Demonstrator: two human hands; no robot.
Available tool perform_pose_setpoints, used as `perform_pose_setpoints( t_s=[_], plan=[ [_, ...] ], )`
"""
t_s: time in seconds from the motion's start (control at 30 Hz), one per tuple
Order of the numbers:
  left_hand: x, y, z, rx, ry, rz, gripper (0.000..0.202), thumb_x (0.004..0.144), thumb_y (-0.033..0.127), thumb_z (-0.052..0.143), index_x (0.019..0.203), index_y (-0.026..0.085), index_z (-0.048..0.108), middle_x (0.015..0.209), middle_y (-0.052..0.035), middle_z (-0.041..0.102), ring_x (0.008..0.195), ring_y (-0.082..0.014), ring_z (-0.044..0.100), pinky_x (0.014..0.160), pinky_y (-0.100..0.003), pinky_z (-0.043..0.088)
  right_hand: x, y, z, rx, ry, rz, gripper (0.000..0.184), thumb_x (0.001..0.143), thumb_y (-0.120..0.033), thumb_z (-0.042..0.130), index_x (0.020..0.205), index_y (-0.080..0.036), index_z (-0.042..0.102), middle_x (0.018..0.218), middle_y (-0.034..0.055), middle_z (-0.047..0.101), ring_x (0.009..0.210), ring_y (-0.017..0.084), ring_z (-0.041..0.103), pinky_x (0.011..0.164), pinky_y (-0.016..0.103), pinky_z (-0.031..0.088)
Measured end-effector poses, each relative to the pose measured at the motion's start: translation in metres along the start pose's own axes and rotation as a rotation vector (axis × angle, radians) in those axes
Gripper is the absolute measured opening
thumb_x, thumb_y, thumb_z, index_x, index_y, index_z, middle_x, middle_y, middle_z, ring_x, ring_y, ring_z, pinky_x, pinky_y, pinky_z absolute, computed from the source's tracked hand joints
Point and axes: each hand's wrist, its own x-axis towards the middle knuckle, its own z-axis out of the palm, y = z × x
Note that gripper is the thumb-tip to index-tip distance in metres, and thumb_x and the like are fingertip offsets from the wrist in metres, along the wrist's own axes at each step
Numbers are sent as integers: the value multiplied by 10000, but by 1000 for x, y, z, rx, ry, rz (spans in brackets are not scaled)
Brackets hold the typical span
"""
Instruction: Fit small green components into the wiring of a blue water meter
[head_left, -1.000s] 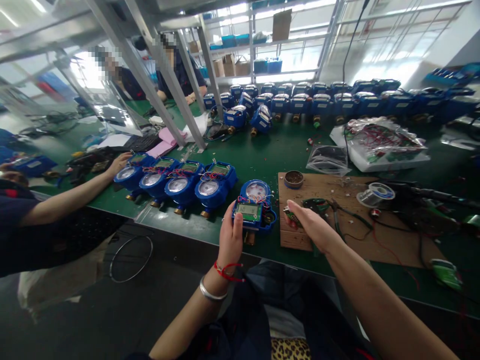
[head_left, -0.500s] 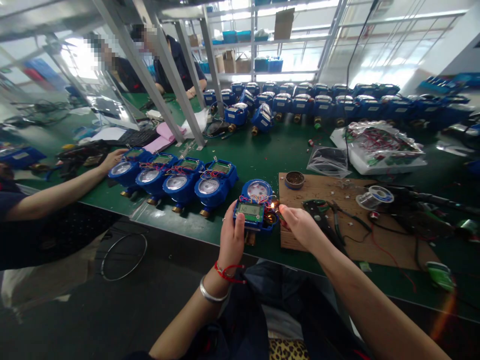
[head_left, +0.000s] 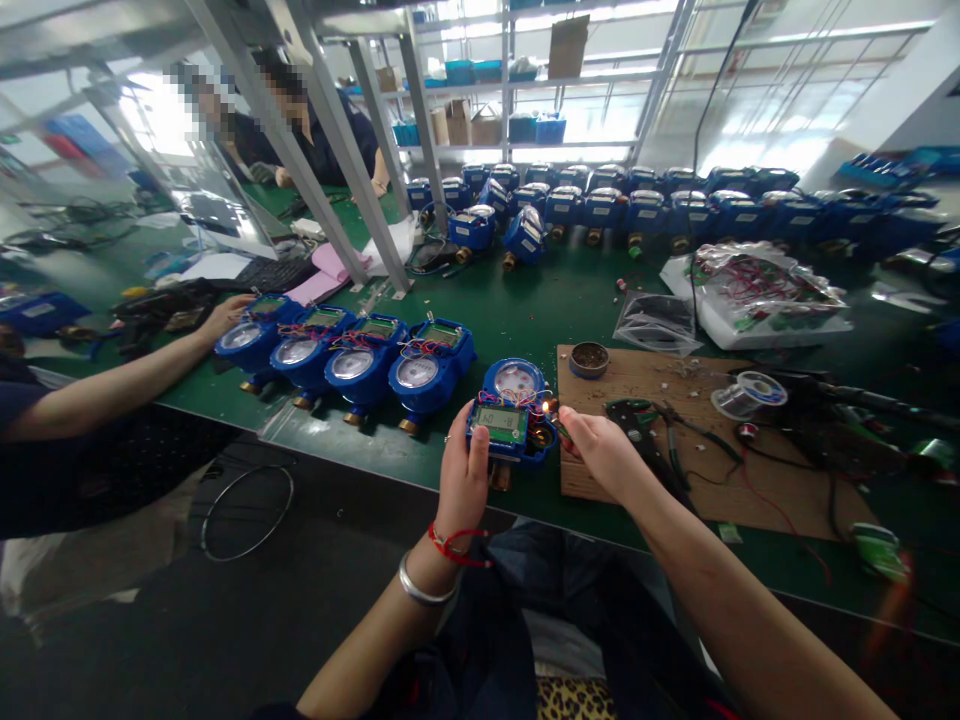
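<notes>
A blue water meter [head_left: 514, 378] with its lid off stands at the bench's front edge, its small digital display and thin coloured wires exposed. My left hand [head_left: 463, 470] is closed around the left side of this meter, thumb on the display board. At the meter's right side, my right hand [head_left: 598, 447] is closed on a lighter [head_left: 559, 427], mostly hidden by the fingers. A small flame [head_left: 546, 408] burns at its tip, close to the wires.
Several opened blue meters [head_left: 352, 365] stand to the left, where a co-worker's hand [head_left: 227, 318] touches the farthest. A wooden board [head_left: 592, 480] on the right carries pliers [head_left: 673, 440], a solder spool [head_left: 750, 394] and a round tin [head_left: 589, 360]. More meters [head_left: 604, 208] line the back.
The flame stays lit by the wires, and both my hands keep nearly the same places. Across the bench, a person in the background has shifted left.
</notes>
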Motion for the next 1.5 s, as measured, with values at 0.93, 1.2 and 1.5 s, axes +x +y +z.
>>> perform_pose_setpoints(
  t_s=[0.93,1.2,1.5],
  plan=[
    [12,83,8,600,-24,572,92,877,281,593,886,214,656,1366,-59,491,1382,-284,287,1130,-517,288,43,65,-9,50,428,-278,440,933,-577,370,849,-187,557,862,76,626,818,222,560,750,307,373],
    [21,90,39,797,-43,584,35,843,178,599,846,178,634,1357,-110,511,1380,-329,294,1148,-587,191,40,63,-9,68,396,-295,399,942,-538,395,837,-192,564,873,75,642,815,217,576,747,300,373],
    [19,86,28,815,-49,631,141,900,216,541,966,202,665,1265,-66,598,1353,-282,362,1158,-549,201,38,61,-10,84,389,-289,370,938,-522,423,809,-198,548,838,61,637,791,209,578,719,295,365]
  ],
)
